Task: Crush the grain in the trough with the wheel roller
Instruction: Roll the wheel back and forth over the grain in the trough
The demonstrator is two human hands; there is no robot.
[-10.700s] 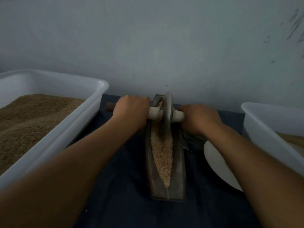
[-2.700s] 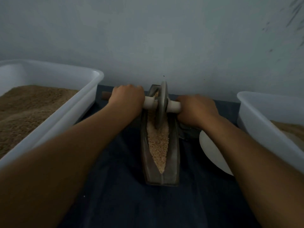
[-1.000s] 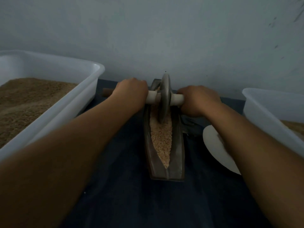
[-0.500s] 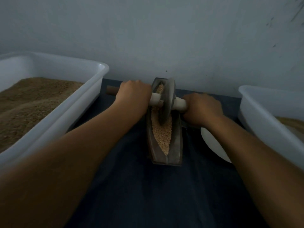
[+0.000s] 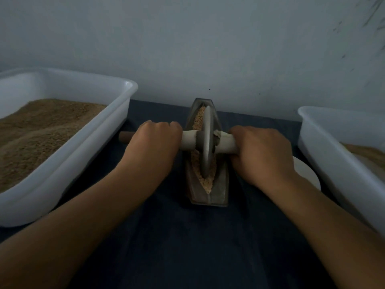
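Two hands, left hand [image 5: 154,142], right hand [image 5: 260,153], wheel roller [image 5: 207,142] between each grip

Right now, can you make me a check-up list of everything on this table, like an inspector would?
Surface: dark cloth covers the table.
Job's things: trough lies lengthwise away from the person, with grain in it; wheel roller stands upright in the grain near the middle.
Clutter: left white tub heaped with brown grain; right white tub with some too; white plate partly hidden beside the right arm.
Hands: left hand and right hand each grip the axle, one either side of the wheel.
Cables: nothing seen.
Surroundings: plain pale wall behind, with faint marks.
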